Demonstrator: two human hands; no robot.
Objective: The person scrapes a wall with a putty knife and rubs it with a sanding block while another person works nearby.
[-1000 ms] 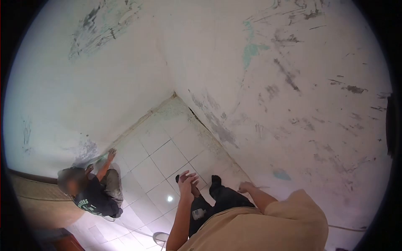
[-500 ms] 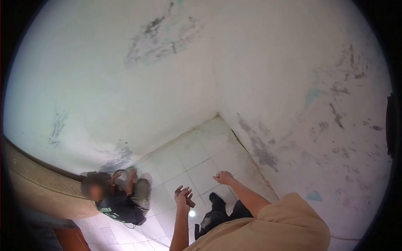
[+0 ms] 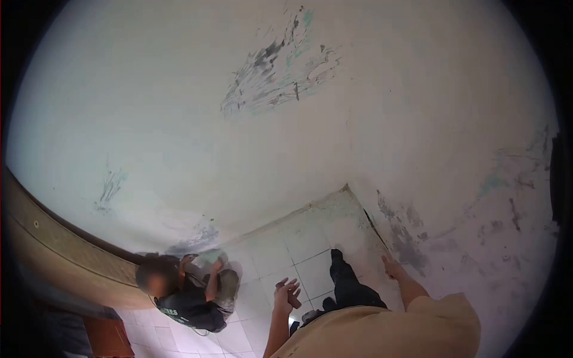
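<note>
My left hand (image 3: 287, 295) hangs over the tiled floor (image 3: 274, 258) in front of my body. Its fingers are loosely bent and apart, with nothing seen in them. Off to the side, my right hand (image 3: 391, 268) is low near the right wall (image 3: 453, 179), with fingers stretched toward a grey worn patch (image 3: 409, 244) at its foot. No object shows in that hand. One dark-trousered leg (image 3: 352, 286) of mine reaches forward on the tiles.
A person (image 3: 191, 304) in a dark shirt squats at the left wall (image 3: 149, 131), hands near its scuffed base. Behind them stands a long brown panel-like piece (image 3: 71, 256). Farther back is a red-brown object (image 3: 107, 337). The walls meet at a corner (image 3: 346, 188).
The view has swung left, so the corner and the squatting person sit farther right. My right hand has gone from before my body out to the right, its fingers straighter. A leg has stepped forward.
</note>
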